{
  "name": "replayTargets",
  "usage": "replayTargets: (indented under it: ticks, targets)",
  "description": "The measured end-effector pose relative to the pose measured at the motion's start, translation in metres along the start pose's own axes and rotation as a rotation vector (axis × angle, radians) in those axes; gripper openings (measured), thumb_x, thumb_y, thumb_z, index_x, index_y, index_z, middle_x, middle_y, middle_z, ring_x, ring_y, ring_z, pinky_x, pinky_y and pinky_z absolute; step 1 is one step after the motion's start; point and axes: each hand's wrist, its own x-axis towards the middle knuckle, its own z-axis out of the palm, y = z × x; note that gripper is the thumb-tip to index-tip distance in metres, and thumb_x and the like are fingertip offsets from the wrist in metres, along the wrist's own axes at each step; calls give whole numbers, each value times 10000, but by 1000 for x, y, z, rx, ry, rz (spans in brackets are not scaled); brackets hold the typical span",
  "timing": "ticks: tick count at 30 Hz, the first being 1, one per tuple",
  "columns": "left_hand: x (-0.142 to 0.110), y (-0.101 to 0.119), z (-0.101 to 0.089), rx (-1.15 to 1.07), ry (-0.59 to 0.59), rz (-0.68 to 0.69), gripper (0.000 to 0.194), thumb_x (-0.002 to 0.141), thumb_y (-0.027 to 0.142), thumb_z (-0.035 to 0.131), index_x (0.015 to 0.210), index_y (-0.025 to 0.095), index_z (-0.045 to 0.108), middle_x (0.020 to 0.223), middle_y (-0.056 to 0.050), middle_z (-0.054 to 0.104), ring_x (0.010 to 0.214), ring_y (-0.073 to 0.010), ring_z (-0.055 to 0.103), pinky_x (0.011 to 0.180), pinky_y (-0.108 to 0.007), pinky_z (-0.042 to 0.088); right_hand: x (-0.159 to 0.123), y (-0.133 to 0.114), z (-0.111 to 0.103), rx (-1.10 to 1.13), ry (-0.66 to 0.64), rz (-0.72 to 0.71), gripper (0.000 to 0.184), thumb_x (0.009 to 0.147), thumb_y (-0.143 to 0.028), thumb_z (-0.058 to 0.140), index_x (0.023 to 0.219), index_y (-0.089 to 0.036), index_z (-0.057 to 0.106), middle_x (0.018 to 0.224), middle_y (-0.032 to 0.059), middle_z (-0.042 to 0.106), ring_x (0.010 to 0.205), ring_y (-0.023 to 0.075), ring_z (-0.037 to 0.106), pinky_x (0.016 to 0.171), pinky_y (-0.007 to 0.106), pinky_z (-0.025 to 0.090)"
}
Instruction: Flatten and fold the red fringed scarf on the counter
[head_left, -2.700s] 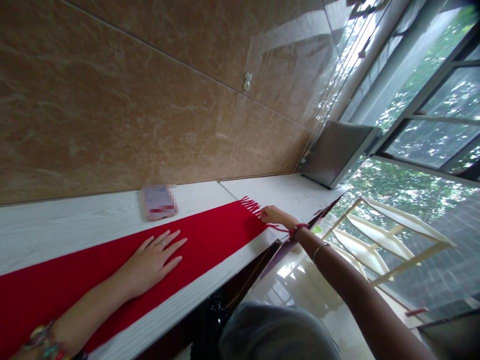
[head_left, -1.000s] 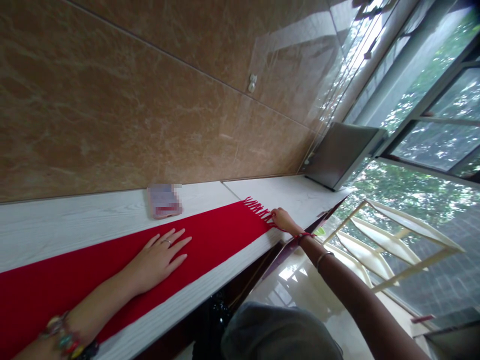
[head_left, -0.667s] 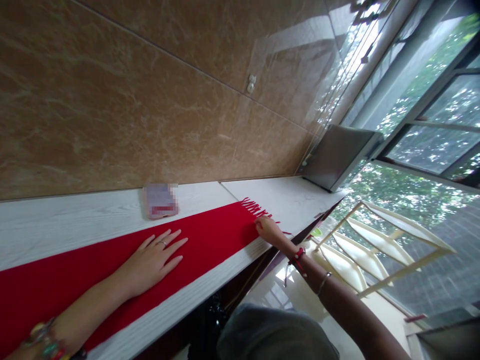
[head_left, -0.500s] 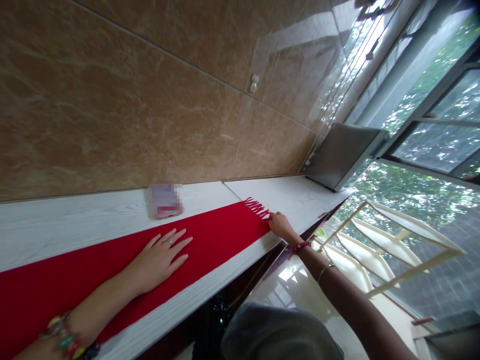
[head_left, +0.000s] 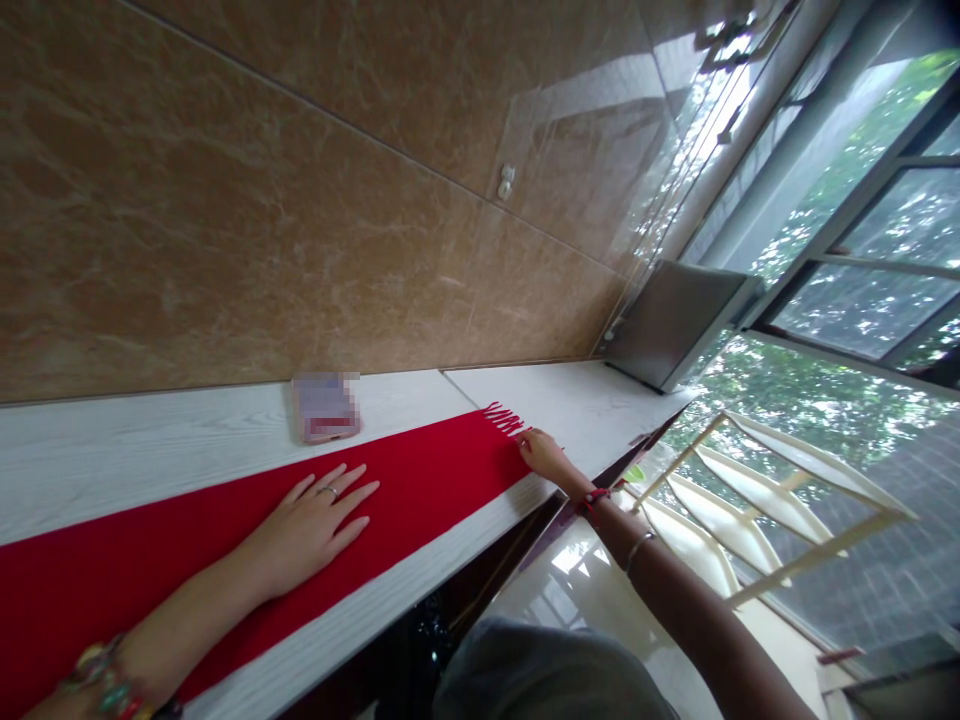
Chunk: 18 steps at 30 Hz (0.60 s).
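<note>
Since a second ago, your right grip has come back a little, closer in over the end of the red scarf. Your left grip has stayed flat on the cloth.

Biggest of all is the shiny brown wall, which goes up behind both your grips. Big windows are far off to the right of your right grip, and green trees show outside. Next is the long white tabletop, which runs under your left grip and on past your right one. A cream rack stands to the right of your right grip, off the tabletop.

The red scarf lies flat and long under your left grip, and its end is right at your right grip. A grey box sits well past your right grip.

Your left grip is palm down with its fingers spread. Your right grip has its fingers bent in at the fringe; you cannot tell if they hold any threads. A phone lies just behind your left grip, next to the scarf. Smallest is the ring on your left grip.
</note>
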Motion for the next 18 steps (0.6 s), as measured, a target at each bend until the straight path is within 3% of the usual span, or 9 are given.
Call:
replayTargets:
  ticks: [6,10,14,18]
  targets:
    - [-2,2,-3,-11,5,-10,457,858,404,337,1302,294,357,1405,-22,276,1289,-235,224,1029,-433,182,12,23,-9,-30,58,119,259,776,-78,370,822,-63,624,856,159,612,764,170,562,646,244,379]
    - [-2,2,-3,-28,0,-7,458,856,399,340,1301,291,360,1405,-19,277,1290,-233,223,1031,-432,177,20,4,-12,-8,68,2,263,806,-106,369,863,-124,625,912,97,622,844,146,552,730,224,382]
    - [-2,2,-4,-1,-12,-9,465,858,394,330,1310,283,344,1409,-24,268,1292,-225,217,1032,-423,175,28,-21,5,11,5,-64,213,809,-132,421,833,-162,631,891,52,635,837,129,564,745,204,394]
    - [-3,4,-5,-9,-7,-10,456,857,394,337,1300,292,361,1406,-24,274,1288,-234,228,1025,-432,191,37,-3,10,-17,-19,43,199,860,-202,433,914,-111,601,943,107,602,852,164,565,756,290,436]
